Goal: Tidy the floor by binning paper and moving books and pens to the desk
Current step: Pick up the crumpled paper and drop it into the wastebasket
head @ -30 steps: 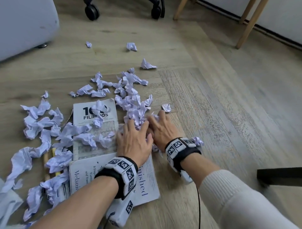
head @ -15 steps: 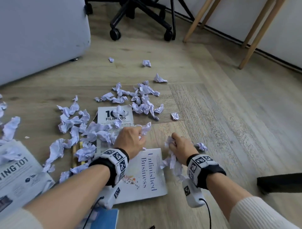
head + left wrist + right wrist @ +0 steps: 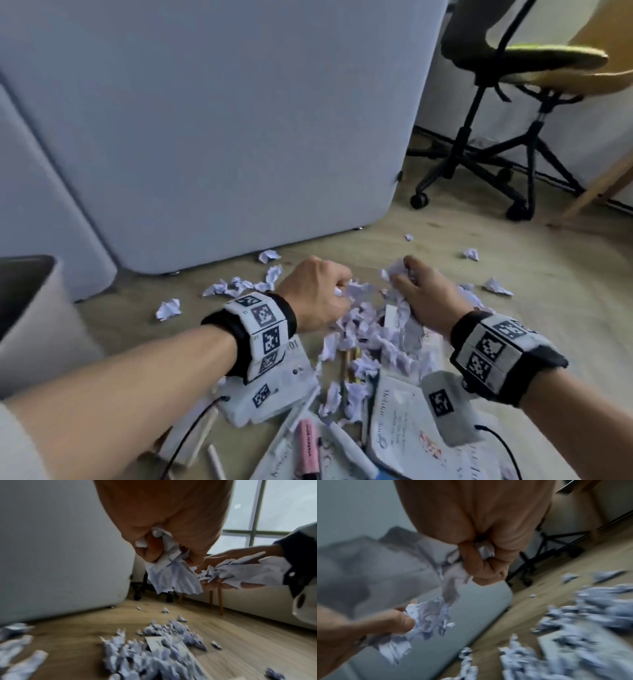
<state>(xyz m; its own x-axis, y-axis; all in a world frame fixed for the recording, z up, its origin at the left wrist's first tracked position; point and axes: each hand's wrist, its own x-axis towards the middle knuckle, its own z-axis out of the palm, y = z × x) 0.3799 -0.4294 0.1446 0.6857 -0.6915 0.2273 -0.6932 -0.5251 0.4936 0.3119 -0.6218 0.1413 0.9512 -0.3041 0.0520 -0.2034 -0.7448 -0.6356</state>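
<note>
My left hand (image 3: 337, 289) grips a wad of crumpled white paper (image 3: 171, 569), held above the floor. Just right of it, my right hand (image 3: 406, 279) grips another wad (image 3: 485, 551), with strips hanging down. Under both hands a heap of crumpled paper (image 3: 370, 346) covers part of a book. An open white book (image 3: 400, 431) lies nearer me, beside a pink highlighter (image 3: 308, 448), a white marker (image 3: 349, 445) and pencils (image 3: 346, 363). A grey bin (image 3: 51, 274) stands at the left edge, its opening mostly out of frame.
A tall grey panel (image 3: 239, 137) rises just behind the mess. A black office chair (image 3: 479, 161) on castors stands at the back right, with a wooden leg (image 3: 596, 188) beyond it. Stray paper balls (image 3: 169, 308) dot the wooden floor.
Both hands closed on handfuls of paper on the floor and lifted them. My view swung up and left, bringing the bin and the grey panel into sight.
</note>
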